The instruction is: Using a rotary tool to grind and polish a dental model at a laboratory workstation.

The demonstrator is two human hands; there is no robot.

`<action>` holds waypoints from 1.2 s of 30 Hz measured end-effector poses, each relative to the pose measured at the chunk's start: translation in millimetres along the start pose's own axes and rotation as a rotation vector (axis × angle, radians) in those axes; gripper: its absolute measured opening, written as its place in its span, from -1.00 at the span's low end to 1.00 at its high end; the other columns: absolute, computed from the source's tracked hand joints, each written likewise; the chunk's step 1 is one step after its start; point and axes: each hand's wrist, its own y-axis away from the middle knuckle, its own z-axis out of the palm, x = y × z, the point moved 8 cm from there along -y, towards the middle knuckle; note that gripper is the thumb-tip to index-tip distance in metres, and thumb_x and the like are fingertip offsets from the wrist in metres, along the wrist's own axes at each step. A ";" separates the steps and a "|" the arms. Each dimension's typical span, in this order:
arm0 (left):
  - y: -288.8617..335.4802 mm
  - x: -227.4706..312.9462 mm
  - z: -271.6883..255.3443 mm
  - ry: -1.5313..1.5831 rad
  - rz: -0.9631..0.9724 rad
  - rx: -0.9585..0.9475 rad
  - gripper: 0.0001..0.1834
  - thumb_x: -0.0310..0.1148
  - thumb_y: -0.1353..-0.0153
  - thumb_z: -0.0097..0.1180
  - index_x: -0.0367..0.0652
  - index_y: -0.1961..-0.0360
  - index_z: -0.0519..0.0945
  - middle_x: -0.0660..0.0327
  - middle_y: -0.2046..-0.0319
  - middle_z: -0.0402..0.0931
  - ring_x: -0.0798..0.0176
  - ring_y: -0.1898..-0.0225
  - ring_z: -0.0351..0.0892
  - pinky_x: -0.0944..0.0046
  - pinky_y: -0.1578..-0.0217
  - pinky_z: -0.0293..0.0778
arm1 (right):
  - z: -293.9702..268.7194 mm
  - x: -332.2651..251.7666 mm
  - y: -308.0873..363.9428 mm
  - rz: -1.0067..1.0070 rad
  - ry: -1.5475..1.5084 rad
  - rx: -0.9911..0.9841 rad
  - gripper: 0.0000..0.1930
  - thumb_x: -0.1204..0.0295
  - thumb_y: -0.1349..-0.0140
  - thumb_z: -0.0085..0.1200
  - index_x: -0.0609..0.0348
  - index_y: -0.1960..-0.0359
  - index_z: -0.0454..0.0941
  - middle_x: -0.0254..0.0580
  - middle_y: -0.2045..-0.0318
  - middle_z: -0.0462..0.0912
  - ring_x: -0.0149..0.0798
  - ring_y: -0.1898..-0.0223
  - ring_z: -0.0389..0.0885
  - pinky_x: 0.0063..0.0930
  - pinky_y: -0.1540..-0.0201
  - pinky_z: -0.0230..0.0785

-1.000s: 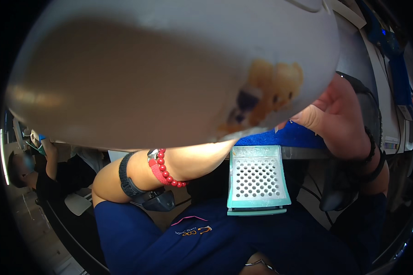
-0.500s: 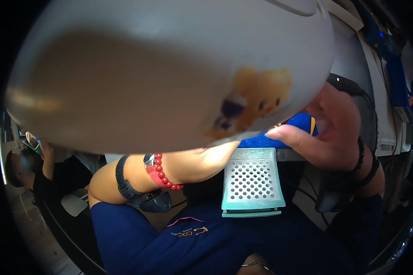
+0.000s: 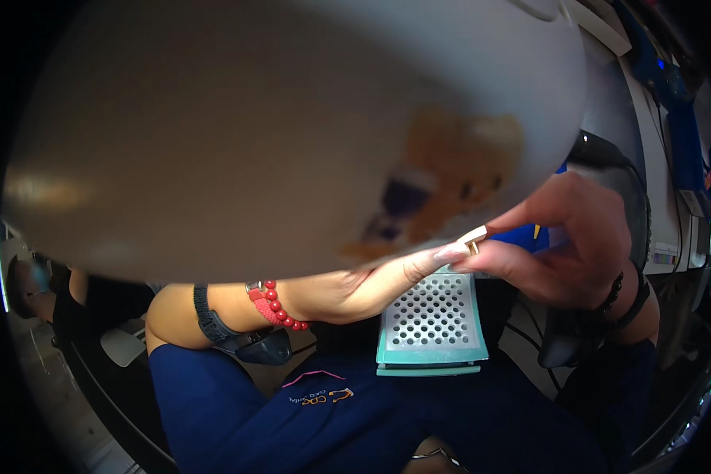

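Observation:
A large white rounded cover (image 3: 213, 158) with a bear sticker fills the upper view, close and blurred, and hides part of what lies beneath it. Below its lower edge, my left hand (image 3: 355, 291) comes in from the left with its thumb stretched toward the right. Its other fingers are mostly hidden. My right hand (image 3: 565, 241) is closed in a pinch, finger and thumb meeting at my left thumb's tip. Between these tips shows a small brass-coloured piece (image 3: 473, 248); its exact kind is too small to tell.
Just below my hands is a teal-framed panel with many round holes (image 3: 433, 316), over my lap. Blue material (image 3: 521, 237) lies behind my right hand. A dark rounded object (image 3: 608, 162) stands at the right. Another person (image 3: 95, 292) sits at the far left.
My right hand has come down and closed its finger and thumb at my left thumb. My left thumb now shows past the white cover's edge, with the brass-coloured piece.

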 end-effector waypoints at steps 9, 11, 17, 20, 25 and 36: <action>1.5 -0.6 -2.0 -0.083 0.060 0.026 -0.73 -0.49 -0.13 0.04 -0.55 0.22 0.52 -0.05 0.35 0.55 0.16 0.39 0.54 0.27 0.31 0.45 | 3.6 -0.1 0.2 0.002 0.015 -0.048 -0.64 0.34 0.27 0.46 0.18 0.54 0.48 -0.27 0.54 0.58 -0.41 0.55 0.58 -0.64 0.54 0.35; -1.0 2.5 -1.3 -0.108 0.074 0.017 -0.73 -0.49 -0.13 0.04 -0.55 0.23 0.51 -0.05 0.34 0.55 0.16 0.38 0.54 0.27 0.31 0.45 | 2.3 2.2 2.5 0.008 -0.053 0.019 -0.63 0.35 0.27 0.46 0.18 0.52 0.46 -0.24 0.54 0.58 -0.38 0.52 0.59 -0.63 0.52 0.37; -3.8 6.1 -1.6 -0.156 0.083 0.013 -0.74 -0.51 -0.13 0.05 -0.55 0.23 0.51 -0.06 0.32 0.56 0.17 0.36 0.55 0.28 0.29 0.46 | 2.3 0.5 -0.3 0.007 -0.031 -0.003 -0.63 0.38 0.26 0.45 0.18 0.53 0.44 -0.24 0.55 0.58 -0.38 0.51 0.60 -0.61 0.50 0.40; 0.0 2.5 -1.2 -0.228 0.090 0.028 -0.73 -0.51 -0.12 0.05 -0.55 0.21 0.51 -0.06 0.32 0.56 0.17 0.35 0.55 0.28 0.28 0.46 | 2.2 -1.6 -1.4 -0.012 -0.016 -0.025 -0.63 0.39 0.24 0.44 0.19 0.52 0.43 -0.22 0.54 0.59 -0.37 0.50 0.61 -0.61 0.48 0.40; 3.7 -7.0 -4.8 -0.072 0.207 0.042 -0.75 -0.53 -0.16 -0.03 -0.53 0.20 0.50 -0.04 0.30 0.55 0.19 0.32 0.55 0.29 0.24 0.44 | 3.6 0.9 0.0 -0.011 -0.056 -0.009 -0.63 0.40 0.21 0.42 0.19 0.47 0.41 -0.17 0.49 0.62 -0.35 0.45 0.63 -0.59 0.45 0.42; 19.1 -42.3 0.4 0.350 -0.532 0.031 -0.73 -0.42 -0.24 -0.04 -0.34 0.09 0.51 0.24 0.43 0.49 0.44 0.50 0.34 0.41 0.41 0.35 | 2.1 0.8 0.3 -0.018 -0.051 -0.025 -0.64 0.44 0.12 0.35 0.23 0.36 0.39 -0.13 0.44 0.63 -0.35 0.40 0.64 -0.58 0.40 0.44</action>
